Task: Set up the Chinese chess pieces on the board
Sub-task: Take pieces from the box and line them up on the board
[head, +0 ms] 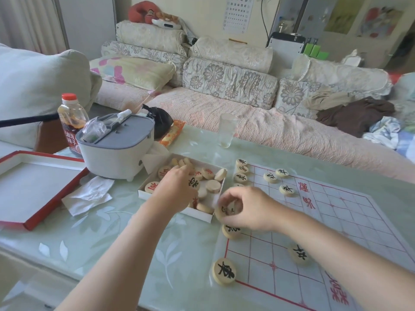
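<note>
A thin plastic chess board (350,223) with red grid lines lies on the table at the right. Several round wooden pieces with black characters stand along its left edge, among them one at the near corner (224,270) and one at the far corner (241,163). A white cardboard box (179,212) left of the board holds several more pieces, some face down. My left hand (175,189) reaches into the box, its fingers curled among the pieces; its grip is hidden. My right hand (244,207) pinches a black-character piece (225,211) at the board's left edge.
A grey-lidded white container (116,151), a sauce bottle (71,122) and a drinking glass (227,130) stand at the back of the table. A red-edged box lid (33,187) and a crumpled tissue (89,194) lie to the left. A sofa runs behind the table.
</note>
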Available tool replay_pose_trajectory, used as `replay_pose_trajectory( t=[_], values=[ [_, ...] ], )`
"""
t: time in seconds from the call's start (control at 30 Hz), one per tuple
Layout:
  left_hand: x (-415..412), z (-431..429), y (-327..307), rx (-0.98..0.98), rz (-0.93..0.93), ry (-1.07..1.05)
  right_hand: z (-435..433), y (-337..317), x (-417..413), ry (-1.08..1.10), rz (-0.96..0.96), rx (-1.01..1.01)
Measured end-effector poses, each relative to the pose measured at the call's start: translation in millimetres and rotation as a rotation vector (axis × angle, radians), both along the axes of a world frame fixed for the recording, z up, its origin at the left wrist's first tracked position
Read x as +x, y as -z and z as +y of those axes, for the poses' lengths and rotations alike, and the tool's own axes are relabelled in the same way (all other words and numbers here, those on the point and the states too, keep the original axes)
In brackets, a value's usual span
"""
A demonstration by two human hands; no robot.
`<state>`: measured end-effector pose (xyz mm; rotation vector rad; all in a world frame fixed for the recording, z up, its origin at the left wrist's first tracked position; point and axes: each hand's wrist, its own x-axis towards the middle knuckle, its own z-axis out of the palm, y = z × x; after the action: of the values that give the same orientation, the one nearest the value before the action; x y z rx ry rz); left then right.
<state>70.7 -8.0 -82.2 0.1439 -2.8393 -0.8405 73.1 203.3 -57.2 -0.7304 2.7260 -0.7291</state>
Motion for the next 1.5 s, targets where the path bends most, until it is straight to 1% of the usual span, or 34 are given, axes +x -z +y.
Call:
replay_pose_trajectory(
  t=[0.13, 0.3, 0.4, 0.53, 0.6, 0.7, 0.73, 0.77, 0.87, 0.9, 1.07, 1.13, 1.17, 1.2, 1.27, 1.33, 1.43, 1.5],
  values=[
    [9, 18, -4, 0.065, -0.029, 0.070, 20, 11, 26, -0.083, -0.056, 0.093],
    [19, 30, -6, 0.108, -0.033, 0.117, 25, 16, 40, -0.139, -0.050, 0.098],
    [24, 32, -7, 0.100, -0.025, 0.119, 26, 20, 44, -0.183, -0.028, 0.159],
    [27, 33, -4, 0.145, -0.030, 0.118, 28, 22, 44, -0.158, -0.046, 0.162],
    [28, 33, -3, 0.169, -0.026, 0.131, 30, 17, 41, -0.079, -0.028, 0.063],
    [29, 38, -4, 0.194, -0.009, 0.184, 31, 11, 30, 0.080, 0.056, -0.212],
    [29, 41, -5, 0.199, -0.002, 0.205, 30, 10, 25, 0.135, 0.057, -0.260],
    [29, 45, -7, 0.199, 0.008, 0.227, 28, 8, 22, 0.189, 0.019, -0.293],
    [27, 60, -8, 0.206, 0.061, 0.275, 20, 0, 13, 0.313, -0.213, -0.451],
    [26, 65, -9, 0.215, 0.084, 0.282, 17, -2, 11, 0.342, -0.253, -0.487],
    [20, 77, -7, 0.230, 0.157, 0.281, 13, -3, -5, 0.397, -0.290, -0.515],
    [17, 75, -7, 0.252, 0.126, 0.272, 15, -1, -14, 0.417, -0.283, -0.500],
    [15, 73, -7, 0.239, 0.114, 0.267, 17, 1, -20, 0.436, -0.247, -0.470],
    [13, 69, -5, 0.192, 0.102, 0.261, 20, 4, -28, 0.456, -0.177, -0.398],
    [10, 60, -3, 0.051, 0.079, 0.244, 26, 10, -40, 0.481, -0.018, -0.172],
    [8, 49, 1, -0.075, -0.011, 0.220, 25, 14, -46, 0.491, 0.068, -0.015],
    [6, 37, 8, -0.264, -0.163, 0.178, 20, 20, -48, 0.491, 0.105, 0.033],
    [4, 32, 11, -0.311, -0.200, 0.173, 13, 25, -47, 0.471, 0.105, 0.034]
  ],
)
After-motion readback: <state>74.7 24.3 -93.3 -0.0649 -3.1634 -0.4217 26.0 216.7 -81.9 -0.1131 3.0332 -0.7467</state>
